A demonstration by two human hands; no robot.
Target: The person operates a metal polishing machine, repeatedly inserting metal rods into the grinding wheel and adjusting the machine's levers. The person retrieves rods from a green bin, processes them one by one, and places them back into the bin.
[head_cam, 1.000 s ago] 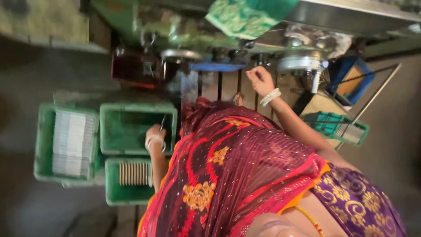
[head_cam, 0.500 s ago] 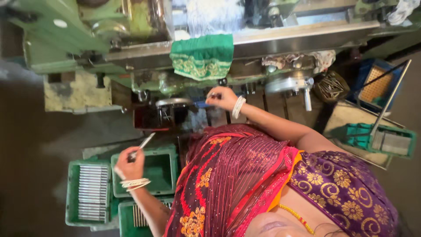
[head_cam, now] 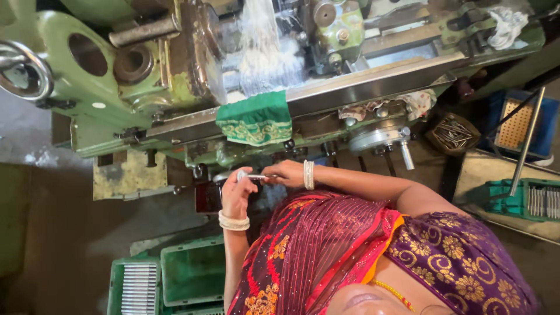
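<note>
My left hand [head_cam: 235, 192], with white bangles at the wrist, holds a short silver metal rod [head_cam: 254, 175] by its rounded end. My right hand [head_cam: 284, 172], also in white bangles, pinches the rod's other end. Both hands meet just below the bed of a green lathe [head_cam: 175, 87], above my red and purple patterned clothing. Below my left arm stands a green crate [head_cam: 195, 274], and beside it another green crate [head_cam: 139, 289] holds several rows of the same silver rods.
A green embroidered cloth [head_cam: 256, 119] hangs over the lathe's edge. A round handwheel [head_cam: 382, 140] sticks out at the right. A basket of metal pins [head_cam: 454, 134], a blue crate [head_cam: 519, 119] and a teal tray [head_cam: 534, 201] stand at the right.
My left hand has risen from the green crates with the rod and met my right hand, which came back from the machine. The view has swung up towards the lathe.
</note>
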